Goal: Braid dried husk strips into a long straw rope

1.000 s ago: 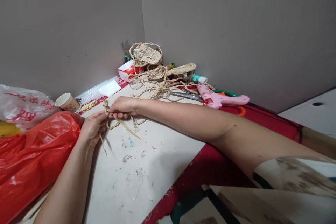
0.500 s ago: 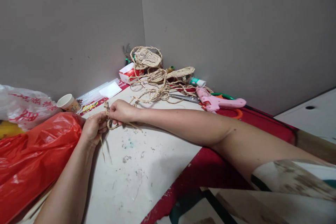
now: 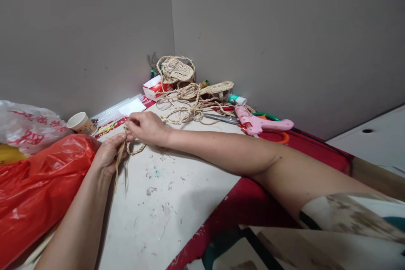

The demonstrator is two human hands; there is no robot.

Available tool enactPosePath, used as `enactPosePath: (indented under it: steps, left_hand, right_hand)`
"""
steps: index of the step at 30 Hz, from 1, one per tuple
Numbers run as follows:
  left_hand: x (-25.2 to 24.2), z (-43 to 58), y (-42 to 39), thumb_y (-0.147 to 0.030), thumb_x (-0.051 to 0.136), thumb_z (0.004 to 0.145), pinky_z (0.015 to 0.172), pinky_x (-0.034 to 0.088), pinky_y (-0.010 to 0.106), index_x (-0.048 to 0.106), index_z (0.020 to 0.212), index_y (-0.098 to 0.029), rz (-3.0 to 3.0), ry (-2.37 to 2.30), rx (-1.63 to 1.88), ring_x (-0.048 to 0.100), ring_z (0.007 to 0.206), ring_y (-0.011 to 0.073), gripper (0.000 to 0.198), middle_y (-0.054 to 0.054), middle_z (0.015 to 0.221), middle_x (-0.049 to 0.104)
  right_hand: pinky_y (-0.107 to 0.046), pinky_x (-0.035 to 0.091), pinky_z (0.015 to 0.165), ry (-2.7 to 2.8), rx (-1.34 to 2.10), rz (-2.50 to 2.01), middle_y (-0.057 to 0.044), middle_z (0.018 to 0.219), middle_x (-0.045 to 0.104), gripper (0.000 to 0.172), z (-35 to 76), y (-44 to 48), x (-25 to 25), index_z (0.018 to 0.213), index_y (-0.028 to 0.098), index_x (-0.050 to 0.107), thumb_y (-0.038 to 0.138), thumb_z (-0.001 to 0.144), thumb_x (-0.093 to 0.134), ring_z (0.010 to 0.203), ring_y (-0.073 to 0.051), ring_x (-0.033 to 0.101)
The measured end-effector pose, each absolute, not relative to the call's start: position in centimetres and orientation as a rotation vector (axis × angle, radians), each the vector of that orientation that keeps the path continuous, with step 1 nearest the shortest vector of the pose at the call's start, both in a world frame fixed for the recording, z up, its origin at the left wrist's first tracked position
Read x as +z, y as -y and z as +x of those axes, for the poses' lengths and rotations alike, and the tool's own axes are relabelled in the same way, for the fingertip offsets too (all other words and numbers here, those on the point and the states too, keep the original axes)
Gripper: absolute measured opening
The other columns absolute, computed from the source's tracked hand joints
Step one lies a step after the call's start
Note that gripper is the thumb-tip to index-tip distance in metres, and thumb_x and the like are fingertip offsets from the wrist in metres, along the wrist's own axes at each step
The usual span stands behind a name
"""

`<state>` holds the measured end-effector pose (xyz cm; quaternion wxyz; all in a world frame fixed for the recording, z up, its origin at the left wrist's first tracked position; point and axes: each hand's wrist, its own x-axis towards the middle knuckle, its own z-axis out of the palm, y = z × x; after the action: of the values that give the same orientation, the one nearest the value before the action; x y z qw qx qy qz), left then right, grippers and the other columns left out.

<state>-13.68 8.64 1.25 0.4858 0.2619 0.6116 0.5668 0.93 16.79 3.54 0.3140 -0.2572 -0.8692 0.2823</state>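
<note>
My left hand [image 3: 109,154] and my right hand [image 3: 147,127] meet over a pale, stained work board [image 3: 164,202], both pinching a thin braided straw cord [image 3: 136,149]. The left fingers hold loose straw strands [image 3: 118,164] that hang down toward me. The right hand's fingers are closed on the braid just above, and a loop of the cord curls on the board beneath it. The cord trails back to a tangled pile of braided straw [image 3: 190,101] in the corner.
A red plastic bag [image 3: 38,185] and a white printed bag [image 3: 28,126] lie at left, with a paper cup [image 3: 80,122] behind them. A pink glue gun [image 3: 262,123], scissors [image 3: 221,117], a small red-and-white box [image 3: 153,86] and a red cloth [image 3: 300,147] lie beyond my right arm.
My right hand has shifted slightly up and back along the braid. The long strand that lay to its right is gone from the board; strands now hang under my left hand.
</note>
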Motion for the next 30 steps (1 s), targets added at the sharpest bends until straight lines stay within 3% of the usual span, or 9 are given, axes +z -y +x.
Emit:
enactPosePath:
  steps: [5,8,10,13,15,19,24,28,30]
  left_hand:
    - [1.5,-13.6,-8.7,-0.016,0.067,0.067,0.033,0.032,0.015,0.064,0.068,-0.01,0.629,-1.436,1.385,0.044,0.035,0.0057,0.007,0.0,0.05,0.056]
    - [1.7,-13.1,-8.8,-0.015,0.067,0.067,0.04,0.04,0.016,0.061,0.064,-0.011,0.635,-1.419,1.407,0.054,0.045,0.0093,0.008,0.003,0.056,0.06]
    - [1.8,-12.9,-8.8,-0.016,0.066,0.067,0.037,0.037,0.015,0.059,0.063,-0.012,0.642,-1.423,1.418,0.05,0.042,0.0081,0.009,0.001,0.053,0.058]
    - [2.0,-12.7,-8.9,-0.017,0.067,0.067,0.03,0.026,0.014,0.058,0.065,-0.014,0.658,-1.421,1.393,0.036,0.032,0.004,0.01,-0.003,0.047,0.051]
    - [2.2,-12.7,-8.8,-0.018,0.067,0.067,0.029,0.022,0.014,0.057,0.066,-0.014,0.671,-1.406,1.343,0.03,0.03,0.0028,0.011,-0.005,0.044,0.047]
    - [2.4,-12.8,-8.6,-0.015,0.069,0.066,0.032,0.029,0.013,0.059,0.073,-0.012,0.686,-1.433,1.274,0.038,0.034,0.0028,0.012,-0.003,0.052,0.055]
    - [2.2,-12.7,-8.5,-0.013,0.07,0.064,0.042,0.04,0.013,0.06,0.081,-0.013,0.708,-1.508,1.27,0.055,0.047,0.0068,0.02,0.002,0.065,0.066]
    - [2.2,-12.1,-8.6,-0.011,0.068,0.062,0.038,0.034,0.012,0.061,0.083,-0.013,0.705,-1.552,1.335,0.052,0.041,0.006,0.022,0.001,0.059,0.066]
    - [2.3,-11.9,-8.6,-0.011,0.067,0.062,0.035,0.03,0.011,0.062,0.085,-0.012,0.718,-1.569,1.336,0.048,0.038,0.0046,0.023,0.002,0.059,0.066]
  right_hand:
    - [-0.02,0.037,0.056,2.245,1.3,-0.751,-0.002,0.066,0.062,0.014,-0.5,-18.1,2.6,0.074,0.012,0.062,0.024,0.076,0.056,0.059,-0.009,0.052]
    - [-0.019,0.035,0.047,2.089,1.844,-0.766,0.001,0.053,0.053,0.016,-0.9,-18.0,2.6,0.073,0.012,0.058,0.023,0.081,0.051,0.045,-0.007,0.044]
    - [-0.018,0.027,0.04,2.019,2.04,-0.776,0.004,0.048,0.046,0.017,-0.9,-17.9,2.9,0.072,0.012,0.057,0.021,0.083,0.047,0.038,-0.005,0.035]
    - [-0.02,0.016,0.037,2.16,1.88,-0.8,0.006,0.045,0.038,0.014,-0.6,-18.1,3.6,0.069,0.011,0.058,0.019,0.08,0.053,0.036,-0.004,0.024]
    - [-0.02,0.017,0.038,2.317,1.59,-0.811,0.007,0.044,0.035,0.014,-0.3,-18.5,3.8,0.065,0.01,0.058,0.019,0.076,0.059,0.039,-0.003,0.025]
    - [-0.02,0.021,0.042,2.504,1.306,-0.731,0.005,0.046,0.038,0.016,0.1,-19.3,3.8,0.065,0.009,0.059,0.016,0.079,0.055,0.042,-0.004,0.028]
    - [-0.02,0.024,0.041,2.565,1.541,-0.629,0.004,0.05,0.041,0.017,0.4,-20.1,3.4,0.068,0.01,0.056,0.013,0.082,0.049,0.04,-0.004,0.032]
    - [-0.017,0.031,0.041,2.48,1.828,-0.636,0.001,0.056,0.049,0.022,0.3,-19.9,3.4,0.073,0.009,0.058,0.021,0.087,0.046,0.042,-0.004,0.038]
    - [-0.017,0.027,0.038,2.465,1.847,-0.65,0.002,0.053,0.046,0.028,0.1,-19.7,3.6,0.072,0.009,0.059,0.028,0.088,0.045,0.039,-0.003,0.034]
